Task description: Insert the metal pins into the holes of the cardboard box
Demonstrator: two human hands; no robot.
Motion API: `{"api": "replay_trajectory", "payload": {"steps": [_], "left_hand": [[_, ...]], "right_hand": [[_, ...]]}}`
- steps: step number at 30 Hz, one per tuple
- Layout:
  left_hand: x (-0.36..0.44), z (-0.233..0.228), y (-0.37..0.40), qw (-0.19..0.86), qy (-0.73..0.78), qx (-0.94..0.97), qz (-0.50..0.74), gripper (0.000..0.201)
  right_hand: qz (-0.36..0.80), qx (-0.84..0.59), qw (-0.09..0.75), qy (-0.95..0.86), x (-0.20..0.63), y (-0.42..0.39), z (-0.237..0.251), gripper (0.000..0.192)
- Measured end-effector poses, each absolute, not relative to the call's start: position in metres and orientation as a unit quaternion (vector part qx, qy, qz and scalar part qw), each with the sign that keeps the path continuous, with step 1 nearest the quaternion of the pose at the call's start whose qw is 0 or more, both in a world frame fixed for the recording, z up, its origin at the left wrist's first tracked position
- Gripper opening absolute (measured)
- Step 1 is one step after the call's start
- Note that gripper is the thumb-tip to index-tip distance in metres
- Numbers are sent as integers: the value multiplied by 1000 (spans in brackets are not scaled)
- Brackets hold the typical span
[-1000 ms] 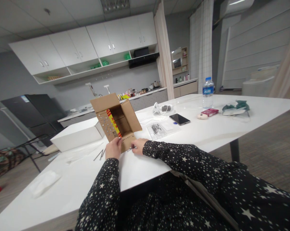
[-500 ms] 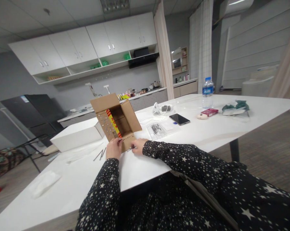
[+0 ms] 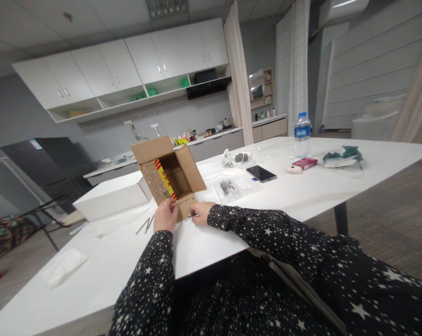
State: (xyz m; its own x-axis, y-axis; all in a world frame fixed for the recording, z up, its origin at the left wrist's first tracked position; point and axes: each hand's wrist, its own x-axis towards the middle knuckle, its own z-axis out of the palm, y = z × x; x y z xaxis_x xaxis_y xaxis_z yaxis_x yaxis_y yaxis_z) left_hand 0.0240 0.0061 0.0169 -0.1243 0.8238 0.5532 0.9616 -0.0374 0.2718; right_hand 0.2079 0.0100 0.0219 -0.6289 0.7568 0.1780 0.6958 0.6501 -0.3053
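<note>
An open brown cardboard box (image 3: 169, 172) lies on its side on the white table (image 3: 302, 191), its opening towards me, with rows of small holes in its flaps and a red and yellow strip inside. My left hand (image 3: 165, 215) grips the box's lower front flap. My right hand (image 3: 201, 213) rests on the table just right of that flap and pinches a small metal pin (image 3: 189, 216) against the flap's edge. A few more loose metal pins (image 3: 145, 225) lie on the table left of my left hand.
A white box (image 3: 109, 199) stands left of the cardboard box. Further right lie a clear bag of small parts (image 3: 228, 188), a phone (image 3: 261, 173), a white cable bundle (image 3: 236, 158), a water bottle (image 3: 302, 134), a red packet (image 3: 305, 163) and a green cloth (image 3: 343, 156). White tissue (image 3: 62, 267) lies near left.
</note>
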Motion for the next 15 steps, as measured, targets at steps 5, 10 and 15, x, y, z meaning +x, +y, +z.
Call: {"api": "replay_trajectory", "payload": {"steps": [5,10,15], "left_hand": [[27,16,5,91,-654,-708,-251,20],[34,16,2,54,-603,-769,-208,20],[37,18,-1,35,-593,-781,-195,22]], "right_hand": [[97,-404,157,-896,205,16,15,30],[102,-398,164,-897,203,19,12,35],[104,-395,164,-898,204,18,13,40]]}}
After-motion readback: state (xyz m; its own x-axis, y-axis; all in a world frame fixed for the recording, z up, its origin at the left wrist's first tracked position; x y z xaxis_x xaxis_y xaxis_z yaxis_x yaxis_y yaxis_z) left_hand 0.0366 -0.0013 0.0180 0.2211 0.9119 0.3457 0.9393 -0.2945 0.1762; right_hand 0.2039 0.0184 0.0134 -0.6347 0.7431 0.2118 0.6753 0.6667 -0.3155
